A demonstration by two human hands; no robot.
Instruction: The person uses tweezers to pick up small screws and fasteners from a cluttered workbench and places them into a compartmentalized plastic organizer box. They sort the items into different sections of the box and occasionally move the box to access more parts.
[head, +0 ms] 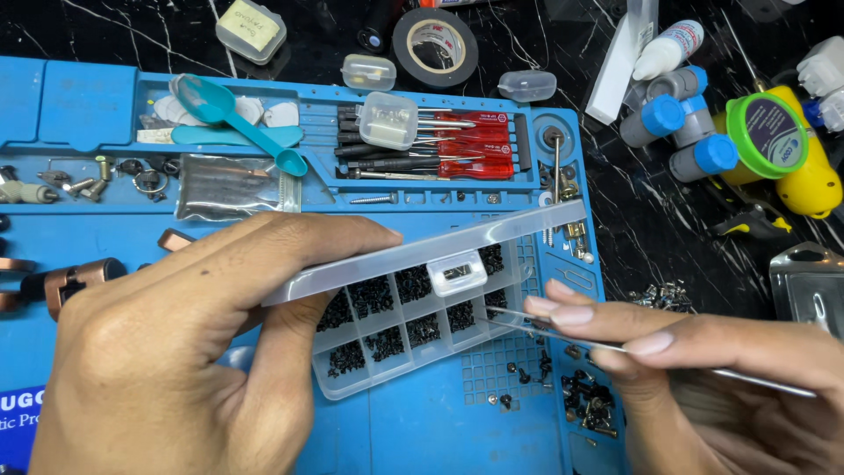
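My left hand (185, 352) grips a clear plastic compartment box (413, 330) by its left side, with the fingers along the raised clear lid (431, 251). The box's small cells hold several heaps of tiny black screws. My right hand (703, 378) pinches thin metal tweezers (527, 318), and their tip reaches the box's right edge. Both hands hover over a blue work mat (422, 422).
Loose black screws (585, 400) lie on the mat near my right hand. Red-handled screwdrivers (457, 145), a teal spoon (237, 119) and a small bag sit in the mat's upper trays. Black tape, grey bottles with blue caps (677, 132) and a yellow object stand on the dark marble top.
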